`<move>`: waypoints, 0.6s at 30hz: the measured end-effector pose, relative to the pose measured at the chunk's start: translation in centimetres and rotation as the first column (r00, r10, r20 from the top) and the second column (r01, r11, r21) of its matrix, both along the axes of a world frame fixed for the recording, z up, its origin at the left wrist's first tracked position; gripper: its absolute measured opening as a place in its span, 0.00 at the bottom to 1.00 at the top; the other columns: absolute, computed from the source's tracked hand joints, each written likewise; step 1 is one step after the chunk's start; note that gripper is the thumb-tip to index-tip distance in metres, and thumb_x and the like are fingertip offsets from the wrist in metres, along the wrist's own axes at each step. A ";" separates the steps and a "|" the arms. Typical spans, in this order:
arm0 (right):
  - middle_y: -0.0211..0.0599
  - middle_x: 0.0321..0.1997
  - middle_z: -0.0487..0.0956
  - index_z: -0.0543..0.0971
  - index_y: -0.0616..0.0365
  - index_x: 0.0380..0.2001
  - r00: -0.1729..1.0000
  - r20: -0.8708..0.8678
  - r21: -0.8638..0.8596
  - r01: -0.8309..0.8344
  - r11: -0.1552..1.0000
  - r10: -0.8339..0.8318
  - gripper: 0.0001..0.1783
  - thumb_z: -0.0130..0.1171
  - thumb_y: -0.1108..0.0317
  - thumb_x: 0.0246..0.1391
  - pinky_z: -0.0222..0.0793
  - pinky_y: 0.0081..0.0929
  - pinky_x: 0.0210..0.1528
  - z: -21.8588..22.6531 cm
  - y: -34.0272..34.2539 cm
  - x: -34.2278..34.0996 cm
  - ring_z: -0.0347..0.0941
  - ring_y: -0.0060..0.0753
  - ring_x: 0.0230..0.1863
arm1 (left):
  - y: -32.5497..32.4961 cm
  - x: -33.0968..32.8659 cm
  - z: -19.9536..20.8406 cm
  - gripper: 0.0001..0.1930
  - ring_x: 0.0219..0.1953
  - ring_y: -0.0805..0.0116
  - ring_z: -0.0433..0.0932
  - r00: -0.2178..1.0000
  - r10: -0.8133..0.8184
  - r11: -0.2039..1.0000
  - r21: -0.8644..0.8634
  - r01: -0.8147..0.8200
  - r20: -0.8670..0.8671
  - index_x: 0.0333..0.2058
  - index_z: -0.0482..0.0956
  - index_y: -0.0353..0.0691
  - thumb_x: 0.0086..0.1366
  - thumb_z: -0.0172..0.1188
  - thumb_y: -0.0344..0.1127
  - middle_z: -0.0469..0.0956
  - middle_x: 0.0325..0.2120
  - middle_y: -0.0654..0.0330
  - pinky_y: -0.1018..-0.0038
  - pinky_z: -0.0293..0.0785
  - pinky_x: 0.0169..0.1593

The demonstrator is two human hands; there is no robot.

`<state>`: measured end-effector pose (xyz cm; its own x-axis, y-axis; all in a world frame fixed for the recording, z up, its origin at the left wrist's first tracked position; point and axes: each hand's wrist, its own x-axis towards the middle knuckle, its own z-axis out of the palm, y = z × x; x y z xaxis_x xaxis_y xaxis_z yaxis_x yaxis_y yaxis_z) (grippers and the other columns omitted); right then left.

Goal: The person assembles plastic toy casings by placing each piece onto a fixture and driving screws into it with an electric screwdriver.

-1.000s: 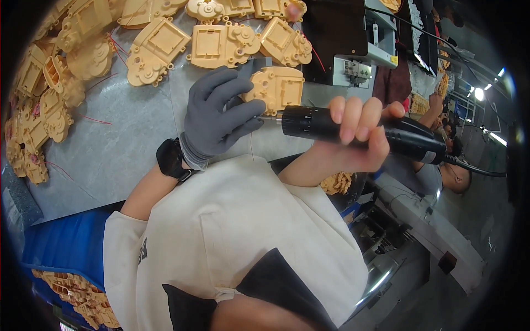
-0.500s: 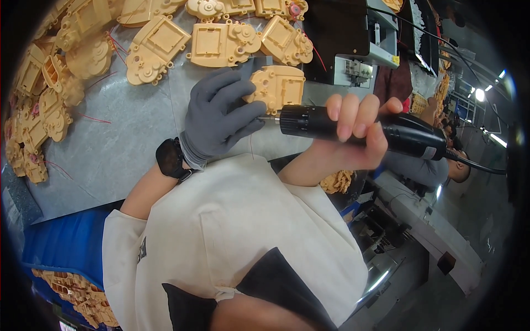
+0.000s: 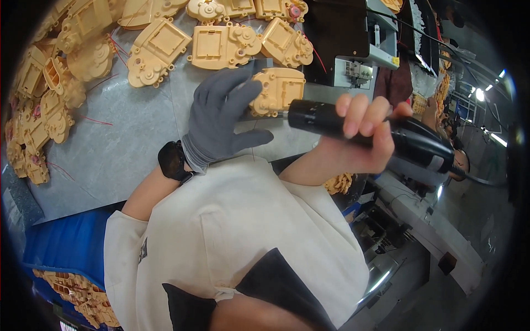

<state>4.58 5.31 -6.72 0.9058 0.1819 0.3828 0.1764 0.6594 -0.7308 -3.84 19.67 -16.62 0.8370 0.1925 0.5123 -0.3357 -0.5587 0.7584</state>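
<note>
Head view: right hand (image 3: 369, 129) clasps one black screwdriver (image 3: 317, 118), its tip indistinct. Left hand (image 3: 218, 118), half open, thumb spread, partly hides one yellow housing (image 3: 285, 91) at its fingertips

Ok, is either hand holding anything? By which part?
Right hand: black power driver, by its middle. Left hand: fingers at the left end of the tan housing, thumb clear; can't tell whether gripped.

This is a factory assembly workshop: matching yellow plastic housings (image 3: 210, 45) crowd the grey desk (image 3: 121, 143) beside a corded black power driver (image 3: 320, 117), similar parts (image 3: 80, 297) fill a blue bin (image 3: 61, 240), and strip lights (image 3: 498, 139) shine beyond.
</note>
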 end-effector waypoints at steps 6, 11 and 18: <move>0.37 0.17 0.66 0.53 0.61 0.53 0.953 0.174 -0.112 0.270 0.956 -0.249 0.29 0.46 0.76 0.44 0.66 0.35 0.25 0.4 2.2 1.8 0.64 0.32 0.15 | -0.3 0.2 -1.5 0.32 0.46 0.59 0.69 0.996 0.042 0.998 0.045 -0.038 -0.083 0.50 0.67 0.42 0.47 0.67 0.46 0.70 0.44 0.58 0.66 0.64 0.49; 0.38 0.17 0.68 0.54 0.66 0.49 0.950 0.197 -0.216 0.284 0.934 -0.243 0.28 0.49 0.79 0.43 0.66 0.29 0.22 0.1 3.7 1.7 0.63 0.28 0.13 | -0.2 0.3 -1.3 0.31 0.44 0.59 0.70 0.992 0.018 0.999 0.040 -0.013 -0.125 0.50 0.68 0.43 0.48 0.66 0.46 0.70 0.44 0.57 0.66 0.65 0.48; 0.36 0.19 0.70 0.59 0.63 0.48 0.951 0.213 -0.286 0.281 0.916 -0.225 0.27 0.53 0.82 0.42 0.66 0.23 0.22 0.0 4.5 1.8 0.65 0.25 0.15 | -0.1 0.6 -1.2 0.31 0.43 0.59 0.71 0.985 -0.017 1.000 0.011 0.019 -0.170 0.49 0.68 0.43 0.48 0.66 0.47 0.72 0.43 0.57 0.66 0.65 0.48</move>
